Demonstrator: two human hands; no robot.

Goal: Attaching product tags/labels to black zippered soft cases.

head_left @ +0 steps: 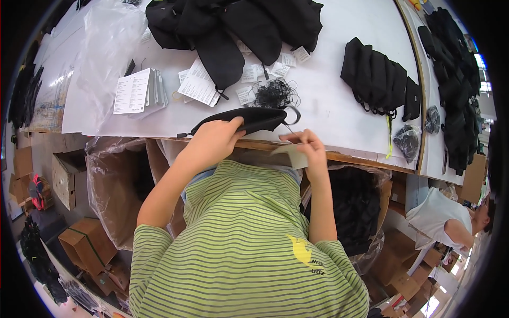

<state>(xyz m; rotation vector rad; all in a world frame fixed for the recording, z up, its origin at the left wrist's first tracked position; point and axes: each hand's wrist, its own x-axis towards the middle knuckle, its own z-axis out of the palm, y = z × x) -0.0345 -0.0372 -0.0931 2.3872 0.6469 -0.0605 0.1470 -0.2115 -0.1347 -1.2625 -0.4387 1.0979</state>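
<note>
Left grip (214,139) clamped on the black pouch (260,121), right grip (313,151) just off its looped end!
Here's the line that matters: the pouch lies lengthwise over the near edge of the tabletop (339,122), long axis running left to right with that edge, its right end angled slightly away from it. The left has it pinched firmly around the middle, fingers over the top; the right is the nearer to the black loop (298,113), which sits up and to its left. Right fingers nearly closed, a pale tag (298,159) between them and hanging down; a thin strand shows by the fingertips, but whether they hold it, I can't tell.
</note>
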